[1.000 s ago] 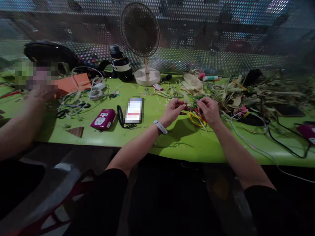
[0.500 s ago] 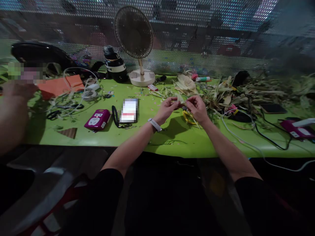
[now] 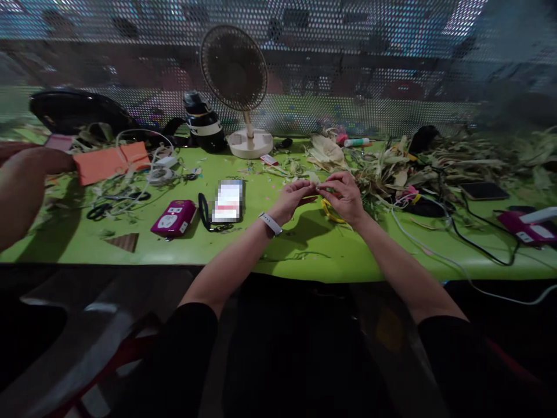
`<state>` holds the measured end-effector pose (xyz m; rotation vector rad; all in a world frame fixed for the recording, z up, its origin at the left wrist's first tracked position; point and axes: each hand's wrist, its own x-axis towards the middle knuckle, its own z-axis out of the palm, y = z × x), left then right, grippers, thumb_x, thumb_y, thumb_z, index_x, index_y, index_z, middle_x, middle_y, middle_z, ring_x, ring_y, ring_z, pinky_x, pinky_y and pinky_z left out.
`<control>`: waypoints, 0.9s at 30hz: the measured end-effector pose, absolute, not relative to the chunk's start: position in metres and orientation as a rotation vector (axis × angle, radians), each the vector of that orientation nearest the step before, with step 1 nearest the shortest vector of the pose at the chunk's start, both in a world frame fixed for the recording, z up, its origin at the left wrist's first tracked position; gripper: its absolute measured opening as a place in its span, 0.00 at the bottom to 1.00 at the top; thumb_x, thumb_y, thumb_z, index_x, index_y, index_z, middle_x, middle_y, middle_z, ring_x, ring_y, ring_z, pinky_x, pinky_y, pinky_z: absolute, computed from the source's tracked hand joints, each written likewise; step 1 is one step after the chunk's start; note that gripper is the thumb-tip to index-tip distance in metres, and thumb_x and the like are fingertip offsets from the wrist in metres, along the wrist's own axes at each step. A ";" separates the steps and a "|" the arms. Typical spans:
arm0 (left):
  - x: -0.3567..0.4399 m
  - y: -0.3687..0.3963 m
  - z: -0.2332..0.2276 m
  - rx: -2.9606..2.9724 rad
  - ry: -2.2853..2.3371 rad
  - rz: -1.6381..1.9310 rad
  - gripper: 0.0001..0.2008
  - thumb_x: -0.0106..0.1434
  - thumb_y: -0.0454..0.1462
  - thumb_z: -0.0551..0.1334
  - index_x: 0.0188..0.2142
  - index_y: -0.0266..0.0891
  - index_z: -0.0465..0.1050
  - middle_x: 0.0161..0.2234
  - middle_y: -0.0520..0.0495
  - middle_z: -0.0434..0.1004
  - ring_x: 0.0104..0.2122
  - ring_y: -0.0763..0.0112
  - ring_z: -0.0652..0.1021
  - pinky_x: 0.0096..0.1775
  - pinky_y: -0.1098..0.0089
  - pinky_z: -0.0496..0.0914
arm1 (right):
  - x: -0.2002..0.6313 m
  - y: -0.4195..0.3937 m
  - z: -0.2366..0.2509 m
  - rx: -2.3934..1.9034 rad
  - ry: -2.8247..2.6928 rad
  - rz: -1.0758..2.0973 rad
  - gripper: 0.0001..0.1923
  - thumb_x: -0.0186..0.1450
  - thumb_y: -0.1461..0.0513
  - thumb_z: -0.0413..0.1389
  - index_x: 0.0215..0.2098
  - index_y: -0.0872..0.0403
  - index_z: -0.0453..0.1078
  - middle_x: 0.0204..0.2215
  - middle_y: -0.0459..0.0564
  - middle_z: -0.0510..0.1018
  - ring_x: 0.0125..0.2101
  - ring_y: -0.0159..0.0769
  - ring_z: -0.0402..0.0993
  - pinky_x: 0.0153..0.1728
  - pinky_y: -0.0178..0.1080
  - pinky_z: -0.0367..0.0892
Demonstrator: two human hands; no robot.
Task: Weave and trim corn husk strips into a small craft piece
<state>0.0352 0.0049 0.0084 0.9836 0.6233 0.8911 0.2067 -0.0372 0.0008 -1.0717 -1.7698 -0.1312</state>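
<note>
Above the green table [image 3: 300, 261], my left hand [image 3: 290, 202], with a pale band on its wrist, pinches a small pale piece of corn husk [image 3: 312, 176]. My right hand [image 3: 348, 200] meets it there, thumb and fingertips pressed together on the lower end of the same piece. The exact grip is too small to make out. Just under my right hand lies a yellow-handled tool [image 3: 329, 212], partly covered by the hand. Behind both hands rests a larger dried corn husk [image 3: 326, 152].
A heap of dried husks [image 3: 391, 165] spreads to the right, near a dark phone [image 3: 484, 191] and cables. Leftward are a lit phone [image 3: 227, 201], a purple power strip [image 3: 173, 219], scissors [image 3: 99, 211] and a co-worker's arm [image 3: 21, 191]. A fan [image 3: 250, 144] and a bottle [image 3: 204, 129] stand behind.
My hands have come closer together, and my right hand has turned, its fingers now pointing left at the husk piece. The co-worker's hand has shifted at the far left. The view has tilted slightly up.
</note>
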 end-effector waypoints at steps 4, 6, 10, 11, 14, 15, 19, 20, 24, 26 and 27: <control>0.035 0.003 0.010 0.960 0.611 0.878 0.07 0.54 0.34 0.70 0.29 0.36 0.73 0.29 0.52 0.80 0.32 0.75 0.80 0.47 0.67 0.72 | 0.208 -0.036 0.000 -1.072 -1.773 -0.161 0.07 0.65 0.54 0.59 0.36 0.46 0.78 0.36 0.50 0.73 0.40 0.40 0.72 0.44 0.45 0.71; 0.036 0.002 0.011 0.939 0.601 0.878 0.05 0.54 0.32 0.69 0.29 0.36 0.73 0.28 0.52 0.80 0.31 0.76 0.80 0.47 0.67 0.72 | 0.208 -0.036 0.000 -1.065 -1.772 -0.166 0.07 0.65 0.54 0.59 0.36 0.46 0.78 0.35 0.49 0.73 0.40 0.39 0.72 0.43 0.45 0.70; 0.036 0.001 0.011 0.897 0.587 0.880 0.03 0.55 0.30 0.66 0.28 0.35 0.73 0.28 0.50 0.81 0.32 0.74 0.81 0.47 0.66 0.72 | 0.208 -0.036 -0.002 -1.043 -1.746 -0.145 0.07 0.66 0.55 0.59 0.35 0.47 0.77 0.34 0.48 0.74 0.38 0.38 0.72 0.42 0.44 0.70; 0.036 0.001 0.011 0.892 0.583 0.875 0.02 0.55 0.30 0.65 0.28 0.35 0.73 0.29 0.50 0.82 0.32 0.73 0.81 0.48 0.65 0.72 | 0.208 -0.036 -0.002 -1.044 -1.736 -0.141 0.08 0.66 0.54 0.59 0.35 0.47 0.77 0.34 0.48 0.74 0.38 0.38 0.72 0.42 0.44 0.70; 0.036 0.000 0.011 0.902 0.592 0.860 0.02 0.56 0.32 0.66 0.29 0.35 0.73 0.30 0.48 0.83 0.34 0.72 0.82 0.50 0.64 0.72 | 0.208 -0.036 -0.002 -1.077 -1.709 -0.128 0.11 0.66 0.52 0.58 0.33 0.49 0.76 0.33 0.49 0.74 0.38 0.38 0.72 0.42 0.44 0.69; 0.036 -0.001 0.011 0.913 0.599 0.855 0.02 0.56 0.32 0.66 0.30 0.35 0.73 0.31 0.47 0.83 0.35 0.72 0.82 0.50 0.64 0.72 | 0.208 -0.036 -0.002 -1.094 -1.702 -0.120 0.12 0.66 0.51 0.58 0.32 0.49 0.76 0.33 0.49 0.74 0.38 0.38 0.72 0.42 0.44 0.70; 0.036 -0.001 0.010 0.963 0.610 0.851 0.04 0.56 0.34 0.67 0.31 0.36 0.74 0.32 0.47 0.83 0.37 0.70 0.82 0.51 0.62 0.71 | 0.204 -0.038 0.001 -1.138 -1.666 -0.044 0.16 0.66 0.48 0.56 0.32 0.50 0.73 0.33 0.49 0.74 0.37 0.38 0.72 0.41 0.43 0.70; 0.037 -0.001 0.009 0.979 0.608 0.856 0.04 0.56 0.35 0.67 0.30 0.36 0.74 0.33 0.47 0.82 0.37 0.69 0.82 0.51 0.61 0.71 | 0.203 -0.039 0.001 -1.143 -1.649 -0.009 0.16 0.65 0.48 0.56 0.32 0.50 0.72 0.33 0.49 0.74 0.36 0.38 0.72 0.40 0.43 0.71; 0.037 -0.001 0.006 1.032 0.583 0.870 0.06 0.53 0.36 0.69 0.30 0.36 0.75 0.32 0.48 0.82 0.36 0.70 0.81 0.50 0.60 0.72 | 0.201 -0.038 -0.002 -1.159 -1.544 0.247 0.18 0.62 0.46 0.59 0.36 0.51 0.69 0.31 0.47 0.75 0.32 0.34 0.72 0.37 0.40 0.72; 0.037 -0.001 0.005 1.061 0.568 0.867 0.07 0.53 0.37 0.69 0.30 0.36 0.76 0.31 0.49 0.82 0.36 0.71 0.81 0.49 0.62 0.72 | 0.201 -0.035 -0.004 -1.144 -1.479 0.417 0.20 0.59 0.45 0.61 0.37 0.51 0.68 0.31 0.46 0.76 0.31 0.33 0.73 0.36 0.39 0.73; 0.037 -0.001 0.005 1.081 0.561 0.867 0.07 0.53 0.37 0.69 0.30 0.36 0.77 0.31 0.49 0.82 0.35 0.71 0.81 0.49 0.62 0.73 | 0.202 -0.034 -0.005 -1.134 -1.450 0.502 0.21 0.58 0.45 0.62 0.36 0.51 0.68 0.30 0.45 0.76 0.30 0.33 0.73 0.35 0.39 0.73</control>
